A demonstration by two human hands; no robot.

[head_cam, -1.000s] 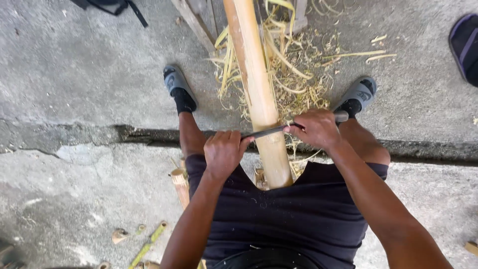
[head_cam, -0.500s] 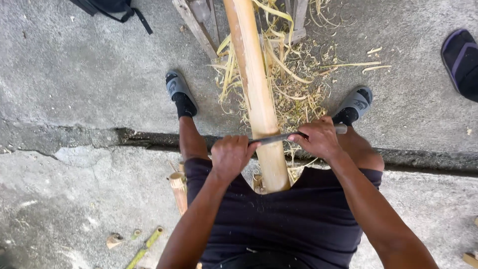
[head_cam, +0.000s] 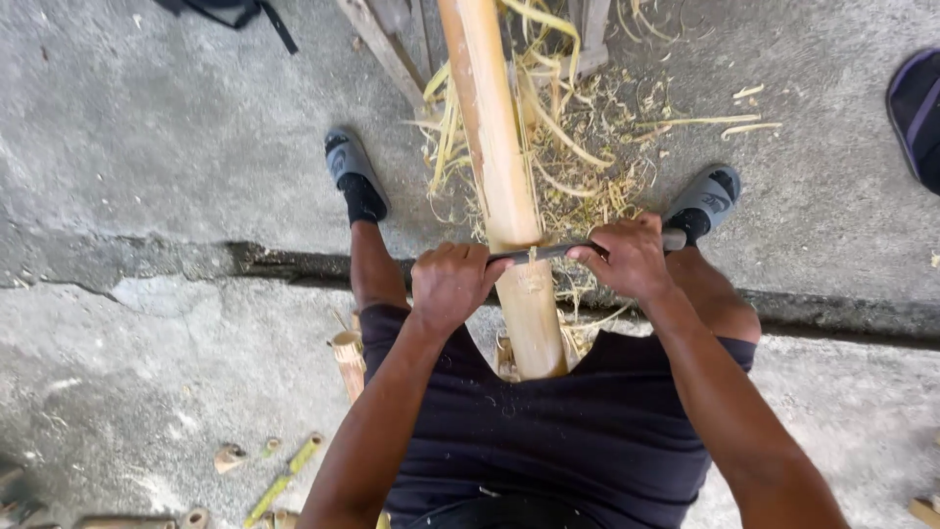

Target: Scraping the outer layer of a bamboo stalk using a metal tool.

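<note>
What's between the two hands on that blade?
In the head view, the bamboo pole lies between the left hand and right hand; the blade crosses over it, with both fists closed on its ends.

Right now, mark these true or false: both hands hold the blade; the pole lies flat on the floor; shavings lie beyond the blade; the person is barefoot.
1. Left hand and right hand both grip the blade: true.
2. The bamboo pole lies flat on the floor: false, it slants up between the legs.
3. Shavings lie beyond the blade: true.
4. The person is barefoot: false, grey sandals are worn.
</note>
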